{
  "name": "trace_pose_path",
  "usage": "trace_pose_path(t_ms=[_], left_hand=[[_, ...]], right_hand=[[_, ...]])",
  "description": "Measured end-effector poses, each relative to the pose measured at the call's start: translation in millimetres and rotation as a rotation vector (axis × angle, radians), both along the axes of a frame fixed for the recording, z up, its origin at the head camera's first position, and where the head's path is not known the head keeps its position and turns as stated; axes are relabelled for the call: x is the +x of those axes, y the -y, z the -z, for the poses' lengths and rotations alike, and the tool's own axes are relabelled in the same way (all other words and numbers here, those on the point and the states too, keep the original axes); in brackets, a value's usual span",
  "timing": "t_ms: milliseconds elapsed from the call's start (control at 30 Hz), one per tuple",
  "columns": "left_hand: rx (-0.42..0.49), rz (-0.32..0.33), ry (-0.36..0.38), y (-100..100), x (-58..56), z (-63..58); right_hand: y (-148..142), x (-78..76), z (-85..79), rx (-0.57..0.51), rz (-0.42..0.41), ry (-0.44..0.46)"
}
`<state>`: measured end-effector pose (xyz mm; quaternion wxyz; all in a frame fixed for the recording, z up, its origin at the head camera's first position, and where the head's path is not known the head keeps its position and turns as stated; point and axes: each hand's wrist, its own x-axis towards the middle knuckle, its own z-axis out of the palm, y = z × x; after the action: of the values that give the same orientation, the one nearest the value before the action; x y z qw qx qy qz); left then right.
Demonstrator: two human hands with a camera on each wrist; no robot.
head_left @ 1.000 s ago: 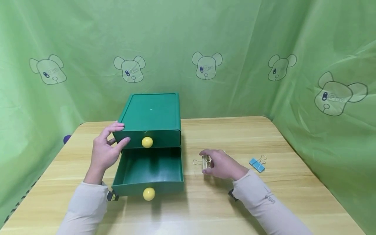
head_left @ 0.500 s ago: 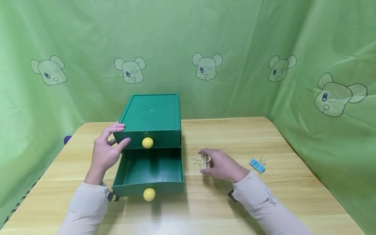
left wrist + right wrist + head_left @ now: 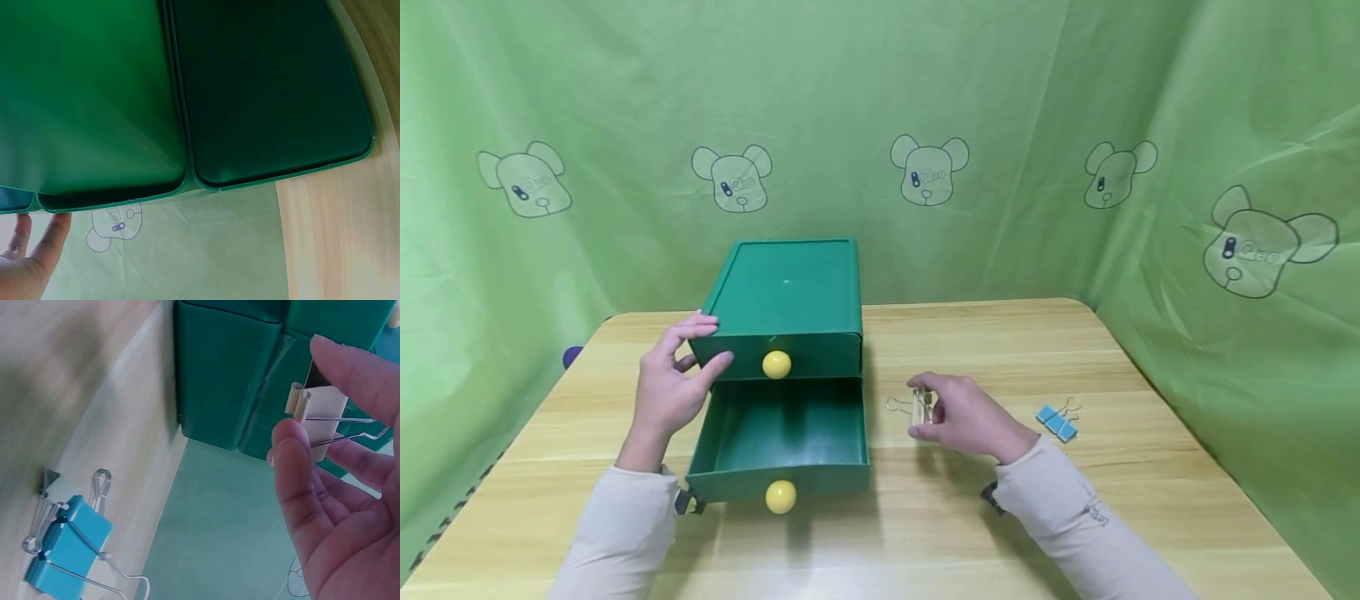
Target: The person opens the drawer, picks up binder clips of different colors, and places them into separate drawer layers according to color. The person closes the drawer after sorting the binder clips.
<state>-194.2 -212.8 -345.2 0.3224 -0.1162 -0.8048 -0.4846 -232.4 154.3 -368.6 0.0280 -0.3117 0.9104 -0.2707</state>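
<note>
So the right hand [image 3: 970, 417] has a pale clip [image 3: 920, 408] pinched between thumb and fingertips, looks lifted off the table [image 3: 1000, 333], just right of the cabinet [image 3: 797, 287]. One wire handle pokes out toward the green plastic. Left hand [image 3: 666, 387] is at the cabinet's front left corner, thumb on the front and fingers up on the edge, spread wide apart.

Now the clutter. The lower drawer [image 3: 827, 482] is pulled out toward the person, and its right wall stands between the pale clip and the inside. The upper drawer [image 3: 827, 354] is pushed in and hangs over the back of it. Each one has a yellow knob [image 3: 781, 497] sticking out front. Over past the right hand there's a blue clip [image 3: 1056, 423] lying on the table, and the right wrist view shows another clip [image 3: 59, 489] tucked behind it, mostly hidden. Green cloth [image 3: 1000, 83] with bear heads hangs behind and down both sides, plus some purple thing [image 3: 572, 357] at the table's left edge, can't tell what.
</note>
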Motion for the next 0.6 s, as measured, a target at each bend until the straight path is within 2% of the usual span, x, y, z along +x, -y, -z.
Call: trace_pose_path(t_ms=[600], left_hand=[[0.016, 0.010, -0.001, 0.0, -0.4, 0.2]], right_hand=[[5.9, 9.2, -20.9, -0.037, -0.006, -0.053]])
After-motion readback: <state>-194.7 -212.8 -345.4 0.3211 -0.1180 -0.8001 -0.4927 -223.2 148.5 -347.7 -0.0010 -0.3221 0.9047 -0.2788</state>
